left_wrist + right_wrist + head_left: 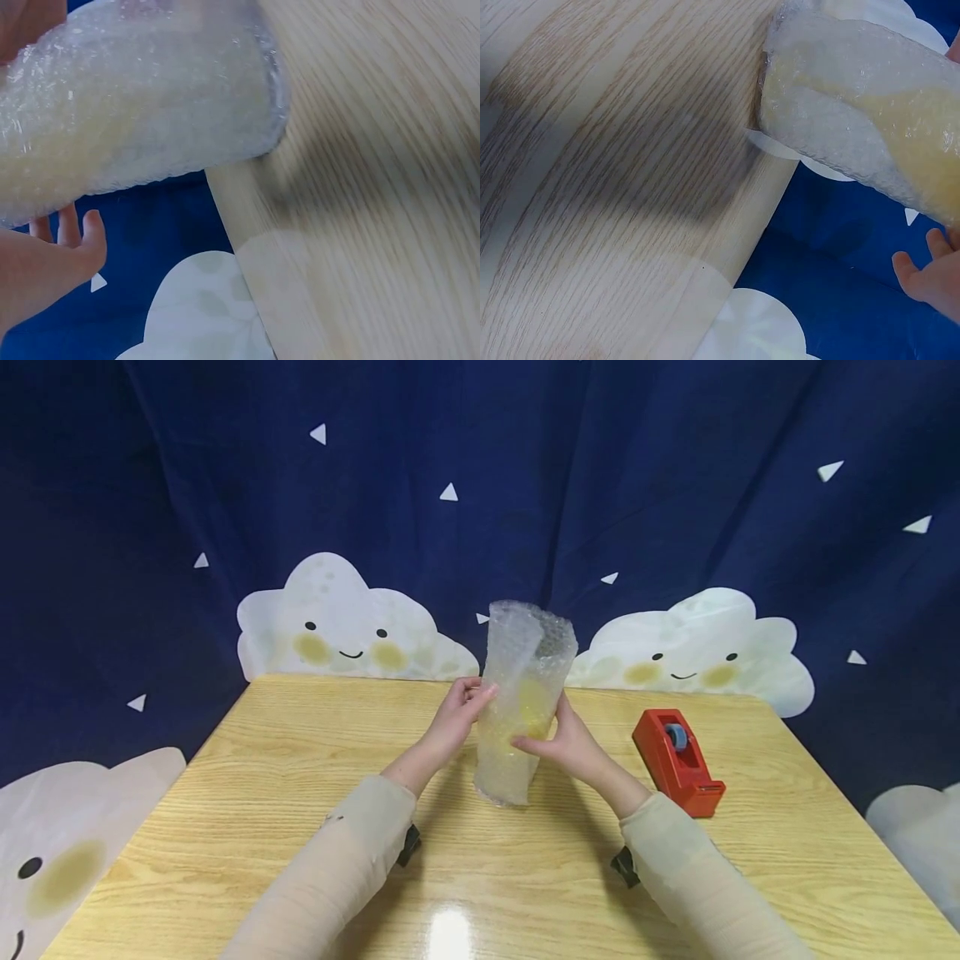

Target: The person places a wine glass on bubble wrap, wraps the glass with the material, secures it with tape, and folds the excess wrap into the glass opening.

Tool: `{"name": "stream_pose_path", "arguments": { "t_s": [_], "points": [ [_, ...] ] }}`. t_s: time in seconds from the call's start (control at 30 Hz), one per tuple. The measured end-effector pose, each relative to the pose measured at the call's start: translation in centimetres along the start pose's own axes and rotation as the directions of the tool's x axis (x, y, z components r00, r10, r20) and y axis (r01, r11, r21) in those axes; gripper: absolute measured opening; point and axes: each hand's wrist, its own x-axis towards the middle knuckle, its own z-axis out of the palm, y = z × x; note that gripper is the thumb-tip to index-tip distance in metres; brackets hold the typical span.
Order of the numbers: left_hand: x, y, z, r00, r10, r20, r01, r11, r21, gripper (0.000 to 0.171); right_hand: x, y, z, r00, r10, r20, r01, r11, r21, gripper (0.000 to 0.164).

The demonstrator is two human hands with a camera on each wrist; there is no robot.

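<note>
A bundle of clear bubble wrap [513, 647] is held upright in the head view, its lower end close over the table. Something yellow [534, 703] shows through the layers; its kind is blurred by the wrap. My left hand [459, 712] grips the bundle's left side, thumb toward the front. On the right side, lower down, my right hand [576, 748] holds it with the thumb laid across the front. The left wrist view has the left hand [52, 270] under the bundle's edge, and the right wrist view has the right hand [934, 277] by its other edge.
A red tape dispenser [678, 764] with a blue-cored roll [677, 737] stands on the wooden table [300, 743], right of the hands. Behind the table's far edge hangs a dark blue curtain [397, 527] with white clouds and triangles.
</note>
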Motion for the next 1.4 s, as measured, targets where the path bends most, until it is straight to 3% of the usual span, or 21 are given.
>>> {"name": "stream_pose_path", "arguments": {
  "t_s": [0.33,0.47,0.6,0.77,0.87,1.0,1.17,1.4],
  "points": [
    [-0.1,0.4,0.8,0.999,-0.005,0.037,0.003,0.999,0.039,0.048,0.1,-0.3,-0.2,0.998,-0.038,0.054,0.036,0.999,0.030,0.091],
    [-0.6,1.1,1.2,0.999,0.013,0.044,-0.015,0.999,0.040,0.049,0.1,-0.3,-0.7,0.991,-0.051,0.122,0.036,0.991,0.129,0.083],
    [-0.2,0.7,1.5,0.999,0.020,0.039,-0.022,0.999,0.035,0.051,0.2,-0.2,-1.0,0.987,-0.034,0.160,-0.004,0.973,0.230,0.076],
    [-0.2,0.9,1.5,0.999,0.024,0.040,-0.026,0.999,0.044,0.050,0.4,-0.3,-1.1,0.986,0.058,0.157,-0.105,0.945,0.311,0.076],
    [-0.2,1.0,1.5,0.999,0.014,0.040,-0.016,0.998,0.056,0.050,0.7,-0.7,-1.1,0.984,0.099,0.148,-0.148,0.918,0.368,0.066],
    [-0.2,1.0,1.5,1.000,0.006,0.028,-0.008,0.998,0.061,0.049,1.2,-1.4,-0.9,0.978,0.171,0.119,-0.203,0.907,0.369,0.056],
    [-0.2,0.9,1.7,1.000,0.007,0.015,-0.008,0.997,0.079,0.046,1.4,-1.9,-0.5,0.965,0.256,0.050,-0.258,0.911,0.322,0.051],
    [-0.1,0.8,2.0,1.000,-0.009,0.004,0.009,0.996,0.084,0.048,1.6,-2.7,0.3,0.948,0.308,-0.084,-0.276,0.923,0.268,0.039]
  ]
}}
